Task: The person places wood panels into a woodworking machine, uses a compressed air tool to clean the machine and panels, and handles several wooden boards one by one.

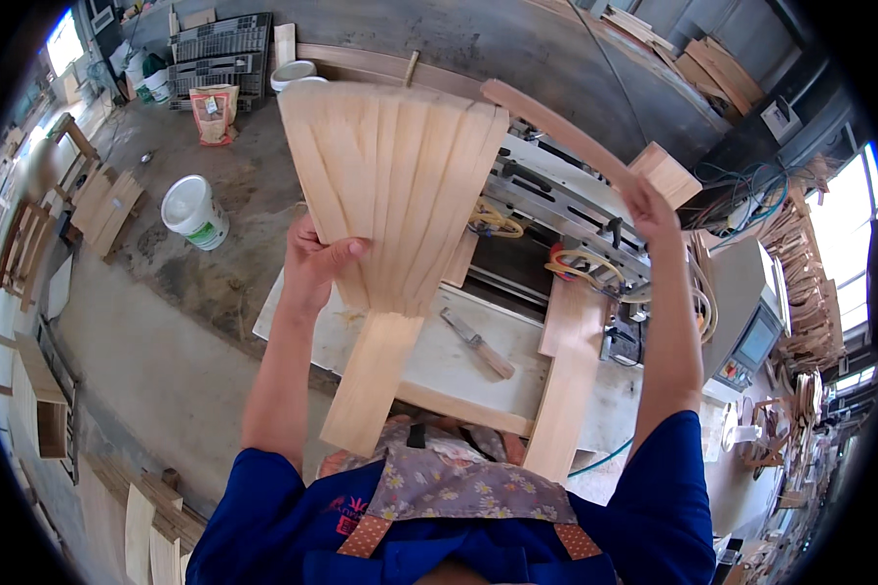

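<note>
My left hand (pixel 324 261) is closed on the left edge of a fan-shaped wooden panel (pixel 390 185), thumb on its face and fingers behind. The panel stands raised, wide end away from me, and its narrow tail reaches down near my apron. Up on the right, my right hand (pixel 651 210) grips one end of a long, slightly curved wooden strip (pixel 556 122). The strip's far end comes close to the panel's upper right corner; I cannot tell whether they touch. Between my arms, a flat-bladed tool with a wooden handle (pixel 478 343) lies on the white worktable (pixel 434 366).
Behind the table runs a metal machine (pixel 527 185) with clamps and yellow hoses. A wooden board (pixel 566 380) lies at the table's right, near a control box with a screen (pixel 751 336). A white bucket (pixel 195 213) and a paper sack (pixel 215 115) stand on the floor at left.
</note>
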`<state>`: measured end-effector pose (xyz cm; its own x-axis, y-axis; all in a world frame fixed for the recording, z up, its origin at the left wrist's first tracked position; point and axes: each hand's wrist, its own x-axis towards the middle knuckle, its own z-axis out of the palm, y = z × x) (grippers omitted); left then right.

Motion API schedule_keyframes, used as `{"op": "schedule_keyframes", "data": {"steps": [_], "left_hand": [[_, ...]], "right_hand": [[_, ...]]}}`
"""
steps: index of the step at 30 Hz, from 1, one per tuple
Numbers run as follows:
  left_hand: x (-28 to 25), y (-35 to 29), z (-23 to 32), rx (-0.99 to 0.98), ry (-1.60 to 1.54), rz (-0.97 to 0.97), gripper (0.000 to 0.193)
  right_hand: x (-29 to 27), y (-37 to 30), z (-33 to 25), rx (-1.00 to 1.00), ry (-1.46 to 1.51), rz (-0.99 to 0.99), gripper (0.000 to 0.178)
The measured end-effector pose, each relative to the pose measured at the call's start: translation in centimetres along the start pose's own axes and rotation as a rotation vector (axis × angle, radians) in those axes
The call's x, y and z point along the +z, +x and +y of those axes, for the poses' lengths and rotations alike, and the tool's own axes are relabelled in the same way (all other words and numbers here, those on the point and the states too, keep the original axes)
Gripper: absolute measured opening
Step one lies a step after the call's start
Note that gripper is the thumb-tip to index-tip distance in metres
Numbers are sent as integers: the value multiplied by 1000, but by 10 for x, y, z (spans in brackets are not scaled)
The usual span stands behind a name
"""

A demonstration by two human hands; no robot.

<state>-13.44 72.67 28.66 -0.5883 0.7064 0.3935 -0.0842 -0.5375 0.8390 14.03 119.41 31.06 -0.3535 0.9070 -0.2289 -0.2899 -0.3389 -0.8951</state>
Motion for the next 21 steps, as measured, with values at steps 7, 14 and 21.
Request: {"op": "schedule_keyframes", "data": {"steps": [7,14,21], "left_hand": [[-5,-18,4,36,23,21,20],[-7,-26,7,92,59,48,20],[-4,-30,7,77,97,62,19]], "right_hand": [[26,24,79,157,-240,-34,20],[32,9,84,166,-580,1,19],[66,-36,75,-177,-1528,119,32]]}}
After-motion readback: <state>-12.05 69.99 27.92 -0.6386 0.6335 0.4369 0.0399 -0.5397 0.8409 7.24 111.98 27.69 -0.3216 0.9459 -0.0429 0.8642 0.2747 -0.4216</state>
